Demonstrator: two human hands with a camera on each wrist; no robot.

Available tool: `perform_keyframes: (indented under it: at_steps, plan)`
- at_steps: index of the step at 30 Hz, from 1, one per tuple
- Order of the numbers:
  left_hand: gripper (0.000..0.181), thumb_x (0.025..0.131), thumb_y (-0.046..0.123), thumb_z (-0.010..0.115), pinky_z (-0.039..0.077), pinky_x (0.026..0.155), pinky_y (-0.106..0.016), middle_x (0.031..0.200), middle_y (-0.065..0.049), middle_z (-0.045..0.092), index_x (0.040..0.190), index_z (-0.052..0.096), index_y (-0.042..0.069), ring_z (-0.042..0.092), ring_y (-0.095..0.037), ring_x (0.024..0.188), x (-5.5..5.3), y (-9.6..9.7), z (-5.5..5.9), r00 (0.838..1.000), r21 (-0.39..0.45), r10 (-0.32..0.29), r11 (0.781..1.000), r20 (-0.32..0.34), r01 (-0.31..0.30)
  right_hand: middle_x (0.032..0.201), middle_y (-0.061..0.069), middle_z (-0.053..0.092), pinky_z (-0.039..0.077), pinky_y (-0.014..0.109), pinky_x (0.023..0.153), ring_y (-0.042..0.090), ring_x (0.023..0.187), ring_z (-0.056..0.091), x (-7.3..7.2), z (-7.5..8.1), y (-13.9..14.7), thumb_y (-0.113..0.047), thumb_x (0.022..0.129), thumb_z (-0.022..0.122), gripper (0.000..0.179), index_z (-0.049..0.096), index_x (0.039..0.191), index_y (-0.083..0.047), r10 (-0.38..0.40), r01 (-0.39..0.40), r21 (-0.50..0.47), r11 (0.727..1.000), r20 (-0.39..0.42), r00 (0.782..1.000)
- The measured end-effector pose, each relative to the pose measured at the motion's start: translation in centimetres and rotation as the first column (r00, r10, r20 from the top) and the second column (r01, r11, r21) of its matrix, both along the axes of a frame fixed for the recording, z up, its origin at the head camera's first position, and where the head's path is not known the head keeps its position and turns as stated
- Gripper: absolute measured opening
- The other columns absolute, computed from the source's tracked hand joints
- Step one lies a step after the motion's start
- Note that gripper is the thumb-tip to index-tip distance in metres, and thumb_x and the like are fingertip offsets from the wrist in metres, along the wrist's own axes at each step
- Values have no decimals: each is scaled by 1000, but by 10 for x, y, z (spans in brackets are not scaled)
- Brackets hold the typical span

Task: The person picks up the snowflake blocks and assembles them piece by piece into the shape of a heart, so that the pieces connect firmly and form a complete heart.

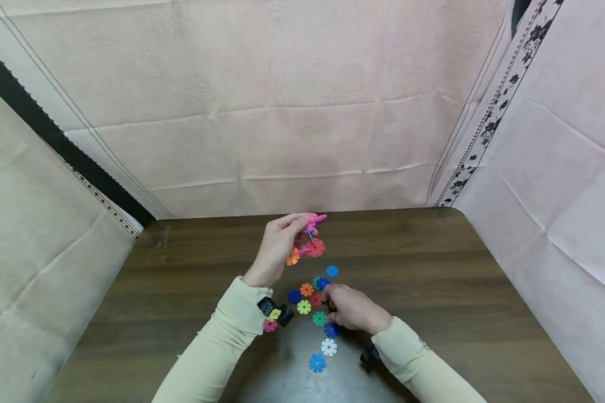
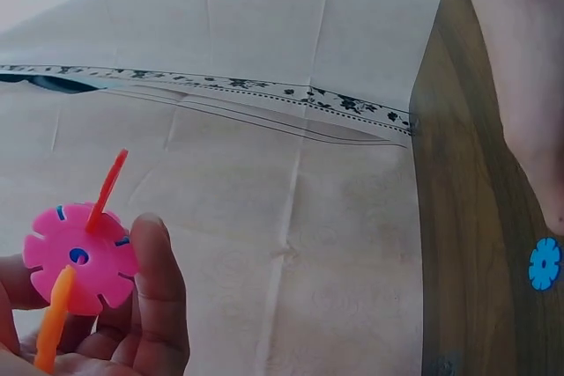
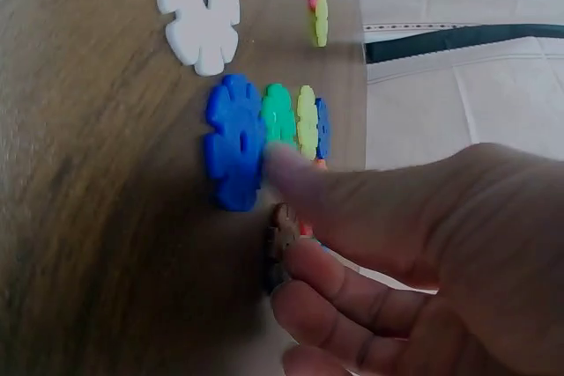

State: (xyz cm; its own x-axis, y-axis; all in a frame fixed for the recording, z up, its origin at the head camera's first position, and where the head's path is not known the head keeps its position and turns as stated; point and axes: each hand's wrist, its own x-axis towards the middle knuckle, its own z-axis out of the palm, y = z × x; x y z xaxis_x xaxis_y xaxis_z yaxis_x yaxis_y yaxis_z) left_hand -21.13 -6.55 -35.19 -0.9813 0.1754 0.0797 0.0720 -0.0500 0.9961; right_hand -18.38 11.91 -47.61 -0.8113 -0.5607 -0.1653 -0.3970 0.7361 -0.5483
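Note:
My left hand grips a cluster of joined plastic snowflake discs, raised over the far side of the table. In the left wrist view a pink disc faces the camera, with a red disc and an orange disc slotted into it edge-on. Low over the loose discs, my right hand has its thumb and bent fingers apart. Its thumb reaches a green disc and a dark blue disc in the right wrist view. A shadowed brownish disc shows by its fingertips.
Loose discs lie around the hands on the wooden table: orange, yellow, white and light blue. A pink disc lies by the left sleeve. Pale cloth hangs behind the table and along both sides.

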Motion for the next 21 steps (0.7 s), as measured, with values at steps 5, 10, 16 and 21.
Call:
perform_keyframes:
  at_steps: [5,10,16,21]
  plan:
    - [27,101,24,54,54,69,-29,92,-12,71,107,70,5,63,-21,78,-1,1,0,1000,-14,-12,1000,-5,12,80,-2,54,46,27,61,11,68,49,1,-7,-1,-20,82,79,36,60,109,-6,-14,13,-20,1000,-31,999]
    - [26,101,25,55,56,68,-29,91,-12,70,109,70,5,63,-20,75,-1,2,0,1000,-19,-25,1000,-12,25,82,-4,55,48,26,61,10,68,51,2,-12,-3,-15,86,75,36,57,116,-5,-33,32,-46,998,-34,999]
    - [25,101,25,55,55,66,-28,91,-12,70,108,70,7,63,-20,74,-1,1,0,1000,-22,-20,1000,-20,20,94,3,53,50,37,67,18,78,52,5,-10,-3,-34,78,82,47,60,109,-6,-60,66,48,997,-124,990]
    - [25,100,25,55,55,66,-28,91,-12,70,109,70,6,63,-20,74,0,0,0,1000,-28,-19,999,-23,18,92,8,60,52,41,64,24,82,59,5,-9,-2,-28,79,82,48,57,111,-2,-101,116,68,991,-186,977]
